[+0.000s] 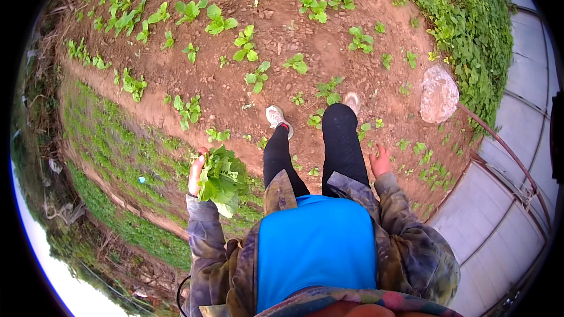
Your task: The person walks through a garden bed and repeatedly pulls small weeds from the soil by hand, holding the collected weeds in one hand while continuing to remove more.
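Note:
My left hand (197, 172) is closed around a bunch of leafy greens (221, 177), held out beside my left leg; some leaves have small holes. My right hand (380, 161) hangs beside my right thigh, fingers apart and nothing in it. Beneath and ahead of me, young leafy green plants (217, 20) grow scattered over reddish-brown soil (308, 44).
A large pale rock-like lump (439, 94) lies ahead to the right, near a dense leafy vine (482, 48). A curved pole (502, 143) and pale sheeting (480, 215) stand along the right. Low green crops (128, 141) and dry brush (44, 97) are at left.

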Demonstrator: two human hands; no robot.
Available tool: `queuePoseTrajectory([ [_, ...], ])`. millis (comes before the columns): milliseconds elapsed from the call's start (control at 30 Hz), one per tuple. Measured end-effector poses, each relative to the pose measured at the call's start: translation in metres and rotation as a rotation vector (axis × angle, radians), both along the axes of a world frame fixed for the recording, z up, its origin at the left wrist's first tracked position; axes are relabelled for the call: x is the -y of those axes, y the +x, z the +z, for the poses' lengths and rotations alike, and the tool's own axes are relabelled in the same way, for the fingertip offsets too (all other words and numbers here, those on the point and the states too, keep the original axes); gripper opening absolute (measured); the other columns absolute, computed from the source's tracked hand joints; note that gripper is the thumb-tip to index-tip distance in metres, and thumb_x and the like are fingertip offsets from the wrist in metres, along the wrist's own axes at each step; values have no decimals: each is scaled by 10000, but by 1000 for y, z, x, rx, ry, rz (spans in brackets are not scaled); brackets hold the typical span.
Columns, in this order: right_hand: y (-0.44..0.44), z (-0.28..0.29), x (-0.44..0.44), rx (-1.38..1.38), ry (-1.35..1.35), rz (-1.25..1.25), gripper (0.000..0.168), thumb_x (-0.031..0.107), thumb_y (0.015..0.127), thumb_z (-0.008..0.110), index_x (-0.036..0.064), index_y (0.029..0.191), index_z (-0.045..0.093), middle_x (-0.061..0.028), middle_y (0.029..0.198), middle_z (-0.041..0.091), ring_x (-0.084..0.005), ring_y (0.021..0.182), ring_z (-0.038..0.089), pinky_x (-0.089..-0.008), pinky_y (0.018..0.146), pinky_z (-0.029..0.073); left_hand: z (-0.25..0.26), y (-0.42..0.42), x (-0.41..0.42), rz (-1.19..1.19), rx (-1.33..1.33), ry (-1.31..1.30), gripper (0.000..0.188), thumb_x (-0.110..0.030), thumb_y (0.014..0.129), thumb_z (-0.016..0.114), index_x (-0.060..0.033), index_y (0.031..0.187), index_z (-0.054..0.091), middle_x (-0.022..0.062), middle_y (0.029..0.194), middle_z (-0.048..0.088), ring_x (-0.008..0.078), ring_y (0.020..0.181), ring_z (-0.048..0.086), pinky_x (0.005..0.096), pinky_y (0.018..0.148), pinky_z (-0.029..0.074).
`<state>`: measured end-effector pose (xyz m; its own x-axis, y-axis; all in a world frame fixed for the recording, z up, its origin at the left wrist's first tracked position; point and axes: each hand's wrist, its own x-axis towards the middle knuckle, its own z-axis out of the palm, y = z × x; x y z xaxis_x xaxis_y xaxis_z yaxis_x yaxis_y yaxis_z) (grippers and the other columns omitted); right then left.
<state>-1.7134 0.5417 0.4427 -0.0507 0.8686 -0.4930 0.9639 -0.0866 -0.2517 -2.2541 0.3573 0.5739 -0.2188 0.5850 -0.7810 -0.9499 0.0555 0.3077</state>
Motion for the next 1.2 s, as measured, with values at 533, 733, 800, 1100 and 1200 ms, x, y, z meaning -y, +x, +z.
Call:
queuePoseTrajectory([
  [533, -33, -117, -236, -12, -278, 42, 494, 179, 788, 625, 54, 1246, 488, -214, 1258, 444, -386, 1148, 476, -420, 963, 419, -20, 0, -252, -9, -72, -208, 225, -267, 895, 545, -151, 1072, 469, 52, 937, 564, 226, 886, 572, 400, 771, 490],
  [733, -60, -123, -390, -411, -269, -166, 423, 138, 802, 619, 47, 1206, 534, -165, 1121, 533, -298, 937, 569, -360, 821, 471, -47, 34, -384, -95, 20, -146, 237, -239, 892, 547, -135, 1093, 476, 50, 991, 544, 194, 918, 546, 356, 805, 463],
  [800, -65, -112, -429, -466, -281, -222, 411, 124, 803, 617, 46, 1200, 543, -158, 1112, 531, -275, 894, 574, -349, 791, 477, -54, 41, -415, -189, 61, -186, 227, -233, 886, 553, -110, 1057, 468, 30, 925, 515, 176, 872, 531, 341, 779, 455],
  [1100, -18, -133, -434, -289, -290, -253, 407, 131, 822, 610, 27, 1211, 554, -176, 1154, 568, -272, 1042, 550, -362, 892, 443, -44, 33, -518, -161, 73, -283, 219, -236, 893, 550, -116, 1061, 475, 76, 973, 573, 245, 937, 572, 385, 850, 472],
  [1200, -11, -144, -408, -392, -386, -460, 432, 138, 827, 611, 7, 1232, 539, -174, 1220, 559, -272, 1137, 518, -362, 957, 416, -53, 18, -535, -158, 5, -391, 234, -242, 901, 556, -99, 1079, 502, 78, 1015, 596, 227, 953, 585, 374, 849, 482],
])
